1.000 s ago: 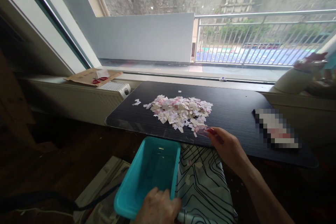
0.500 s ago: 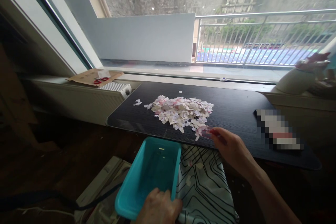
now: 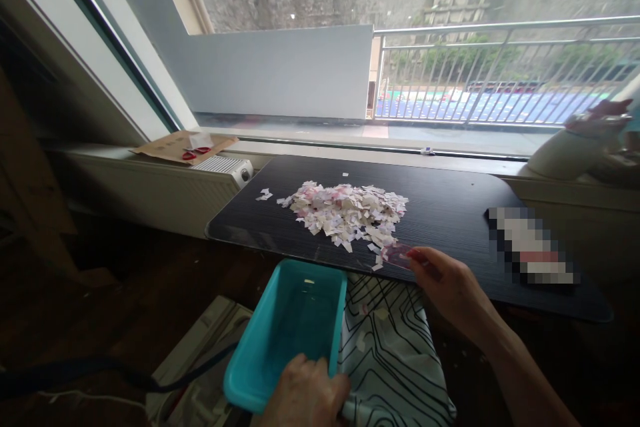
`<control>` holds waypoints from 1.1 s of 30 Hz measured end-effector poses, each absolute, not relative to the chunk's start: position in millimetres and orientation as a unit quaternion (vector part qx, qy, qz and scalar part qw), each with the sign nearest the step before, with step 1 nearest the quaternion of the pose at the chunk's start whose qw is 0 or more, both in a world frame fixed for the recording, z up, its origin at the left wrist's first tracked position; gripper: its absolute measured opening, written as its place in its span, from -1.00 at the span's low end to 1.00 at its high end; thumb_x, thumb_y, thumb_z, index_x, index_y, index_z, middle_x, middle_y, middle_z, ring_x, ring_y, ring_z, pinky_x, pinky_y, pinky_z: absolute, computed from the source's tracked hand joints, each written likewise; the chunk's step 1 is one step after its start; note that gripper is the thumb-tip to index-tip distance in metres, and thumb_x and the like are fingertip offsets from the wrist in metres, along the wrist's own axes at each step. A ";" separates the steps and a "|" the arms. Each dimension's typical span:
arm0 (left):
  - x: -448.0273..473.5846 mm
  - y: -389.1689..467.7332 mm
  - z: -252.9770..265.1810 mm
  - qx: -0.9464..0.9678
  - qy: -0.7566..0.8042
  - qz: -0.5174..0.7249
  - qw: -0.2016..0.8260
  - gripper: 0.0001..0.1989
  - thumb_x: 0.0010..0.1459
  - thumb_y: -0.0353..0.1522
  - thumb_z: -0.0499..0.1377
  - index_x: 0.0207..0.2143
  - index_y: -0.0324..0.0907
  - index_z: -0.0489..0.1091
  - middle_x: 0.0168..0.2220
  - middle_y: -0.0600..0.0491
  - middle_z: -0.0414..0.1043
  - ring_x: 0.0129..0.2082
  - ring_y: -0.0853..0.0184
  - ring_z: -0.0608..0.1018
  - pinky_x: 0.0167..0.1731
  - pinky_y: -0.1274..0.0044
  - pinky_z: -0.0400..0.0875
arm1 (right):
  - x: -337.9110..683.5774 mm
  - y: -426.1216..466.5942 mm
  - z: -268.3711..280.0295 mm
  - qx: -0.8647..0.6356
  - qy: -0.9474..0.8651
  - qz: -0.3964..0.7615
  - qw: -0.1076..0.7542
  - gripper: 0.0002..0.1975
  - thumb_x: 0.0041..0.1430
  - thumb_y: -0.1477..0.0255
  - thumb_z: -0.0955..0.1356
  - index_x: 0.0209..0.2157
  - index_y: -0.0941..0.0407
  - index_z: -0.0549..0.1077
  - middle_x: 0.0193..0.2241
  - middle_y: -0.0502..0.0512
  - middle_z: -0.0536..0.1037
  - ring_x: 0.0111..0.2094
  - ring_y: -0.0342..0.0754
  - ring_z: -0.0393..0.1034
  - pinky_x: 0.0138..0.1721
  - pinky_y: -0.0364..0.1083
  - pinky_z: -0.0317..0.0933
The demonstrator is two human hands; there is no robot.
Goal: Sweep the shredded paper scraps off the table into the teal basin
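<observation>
My left hand [image 3: 307, 390] is closed over the near right rim of a turquoise plastic tub [image 3: 280, 340], just below the table's front edge. Nothing shows inside the part of the tub I can see. Between the fingertips of my right hand [image 3: 445, 277] is a thin, see-through pinkish card [image 3: 399, 255], held low over the black tabletop [image 3: 440, 213]. The card's left end meets a few loose scraps at the front of a heap of torn paper pieces [image 3: 350, 210], mostly white with some pink.
Red-handled scissors [image 3: 197, 152] lie on brown paper [image 3: 165, 147] on the sill, beside a radiator [image 3: 220, 177]. A blurred-out object [image 3: 533, 247] is on the table's right. Patterned cloth [image 3: 395, 347] lies below the table edge. A white figurine [image 3: 565, 153] stands right.
My right hand and the card have shifted slightly right, and more of the card shows beside the scraps. My left hand still grips the tub.
</observation>
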State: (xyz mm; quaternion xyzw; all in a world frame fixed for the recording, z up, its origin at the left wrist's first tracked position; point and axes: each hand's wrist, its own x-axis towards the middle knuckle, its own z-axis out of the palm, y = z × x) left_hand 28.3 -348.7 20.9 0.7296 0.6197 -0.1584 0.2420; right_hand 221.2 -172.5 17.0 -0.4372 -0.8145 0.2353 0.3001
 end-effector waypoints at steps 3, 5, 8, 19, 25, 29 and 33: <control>27.6 -348.3 19.0 0.732 0.621 -0.148 0.239 -0.82 0.08 -0.35 0.17 -0.23 -0.17 0.42 -0.28 -0.05 0.48 -0.29 0.19 0.50 -0.23 0.38 0.31 | 220.9 -173.1 15.6 -0.436 -0.812 0.249 0.298 -0.75 0.18 0.29 0.25 -0.24 0.11 0.48 -0.34 0.10 0.59 -0.39 -0.06 0.46 -0.32 -0.12 0.32; 26.7 -347.6 18.8 0.734 0.613 -0.145 0.253 -0.84 0.09 -0.37 0.15 -0.24 -0.16 0.42 -0.28 -0.03 0.48 -0.30 0.21 0.50 -0.24 0.40 0.31 | 220.5 -172.7 14.1 -0.439 -0.806 0.249 0.308 -0.75 0.17 0.29 0.26 -0.24 0.10 0.48 -0.32 0.10 0.59 -0.38 -0.06 0.46 -0.31 -0.12 0.32; 26.5 -346.8 20.2 0.733 0.607 -0.155 0.266 -0.82 0.08 -0.37 0.15 -0.23 -0.16 0.42 -0.27 -0.04 0.48 -0.30 0.21 0.50 -0.24 0.40 0.32 | 221.0 -172.3 13.4 -0.437 -0.809 0.252 0.302 -0.75 0.17 0.29 0.26 -0.23 0.10 0.48 -0.33 0.09 0.58 -0.38 -0.06 0.46 -0.33 -0.12 0.32; 25.1 -349.7 18.5 0.721 0.620 -0.142 0.273 -0.81 0.09 -0.40 0.14 -0.20 -0.16 0.43 -0.26 -0.05 0.46 -0.25 0.17 0.49 -0.21 0.35 0.32 | 225.6 -180.6 19.5 -0.442 -0.812 0.263 0.274 -0.79 0.17 0.31 0.27 -0.26 0.09 0.47 -0.43 0.02 0.56 -0.47 -0.11 0.41 -0.41 -0.16 0.27; 26.2 -350.0 20.4 0.717 0.624 -0.146 0.273 -0.80 0.09 -0.37 0.16 -0.19 -0.15 0.43 -0.24 -0.06 0.46 -0.25 0.17 0.49 -0.20 0.35 0.32 | 227.4 -185.6 16.8 -0.442 -0.800 0.281 0.294 -0.80 0.17 0.30 0.28 -0.25 0.08 0.47 -0.36 0.04 0.56 -0.40 -0.10 0.43 -0.33 -0.15 0.29; 26.1 -350.2 21.0 0.721 0.624 -0.140 0.267 -0.79 0.09 -0.36 0.16 -0.19 -0.15 0.43 -0.24 -0.05 0.47 -0.25 0.17 0.49 -0.20 0.36 0.32 | 225.6 -180.7 14.7 -0.435 -0.799 0.279 0.308 -0.79 0.18 0.30 0.28 -0.24 0.08 0.47 -0.36 0.05 0.56 -0.40 -0.10 0.43 -0.33 -0.15 0.29; 25.5 -350.1 18.9 0.722 0.621 -0.146 0.267 -0.79 0.09 -0.37 0.15 -0.19 -0.15 0.44 -0.24 -0.06 0.47 -0.25 0.17 0.50 -0.20 0.35 0.33 | 227.7 -171.0 13.9 -0.460 -0.784 0.249 0.334 -0.76 0.17 0.27 0.29 -0.23 0.10 0.47 -0.37 0.07 0.56 -0.44 -0.10 0.41 -0.37 -0.15 0.30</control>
